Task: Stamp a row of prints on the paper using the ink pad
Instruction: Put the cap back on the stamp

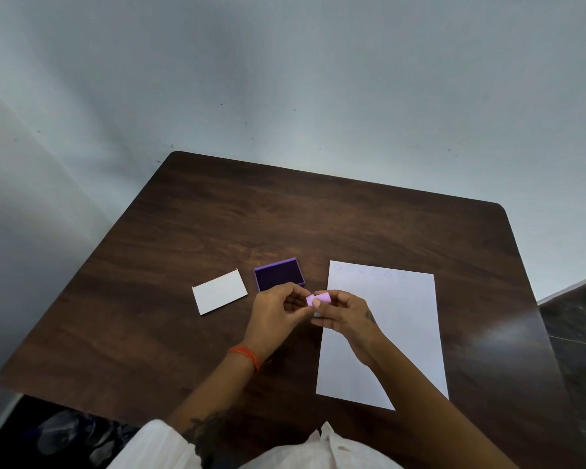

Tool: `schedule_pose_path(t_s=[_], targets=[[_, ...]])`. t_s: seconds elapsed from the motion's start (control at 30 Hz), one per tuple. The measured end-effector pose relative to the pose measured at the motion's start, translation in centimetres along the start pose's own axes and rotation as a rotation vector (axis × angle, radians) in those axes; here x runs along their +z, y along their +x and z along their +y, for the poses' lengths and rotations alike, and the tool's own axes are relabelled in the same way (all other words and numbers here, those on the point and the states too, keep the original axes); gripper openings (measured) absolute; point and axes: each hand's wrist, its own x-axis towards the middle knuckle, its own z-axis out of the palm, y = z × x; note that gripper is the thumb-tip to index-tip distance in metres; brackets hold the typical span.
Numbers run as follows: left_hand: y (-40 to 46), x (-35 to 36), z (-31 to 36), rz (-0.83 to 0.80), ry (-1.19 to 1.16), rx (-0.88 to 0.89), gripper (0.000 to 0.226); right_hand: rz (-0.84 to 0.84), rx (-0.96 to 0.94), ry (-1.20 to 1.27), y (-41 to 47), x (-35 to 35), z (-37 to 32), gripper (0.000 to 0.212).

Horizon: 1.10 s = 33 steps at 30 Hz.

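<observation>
A small pink stamp (318,297) is held between both hands above the table, just left of the paper's edge. My left hand (278,308) pinches its left end and my right hand (344,314) grips its right end. The open purple ink pad (278,273) sits right behind my left hand. A white sheet of paper (396,326) lies to the right, with a faint row of round prints (369,270) along its top edge. My right forearm covers the paper's lower middle.
The ink pad's white lid (219,291) lies flat to the left of the pad. All of this rests on a dark wooden table (217,214) set against a pale wall. The table's right edge is near the paper.
</observation>
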Motion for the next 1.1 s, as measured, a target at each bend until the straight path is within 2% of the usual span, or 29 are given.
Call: schedule_pose_path(t_s=[0.2, 0.37, 0.57, 0.8, 1.1], targets=[[0.0, 0.3, -0.2, -0.015, 0.079, 0.037, 0.027, 0.042, -0.003, -0.075, 0.6, 0.0, 0.2, 0.021], [0.1, 0.5, -0.7, -0.011, 0.128, -0.014, 0.048, 0.21, -0.095, -0.314, 2.1, 0.2, 0.5, 0.025], [0.4, 0.5, -1.7, -0.051, 0.155, -0.101, 0.052, 0.297, -0.223, -0.572, 4.2, 0.5, 0.8, 0.023], [0.3, 0.2, -2.9, -0.08, 0.17, -0.119, 0.052, 0.223, -0.309, -0.737, 4.8, 0.9, 1.7, 0.03], [0.5, 0.1, -3.2, -0.089, 0.189, -0.116, 0.051, 0.194, -0.27, -0.824, 4.7, 1.3, 1.8, 0.027]])
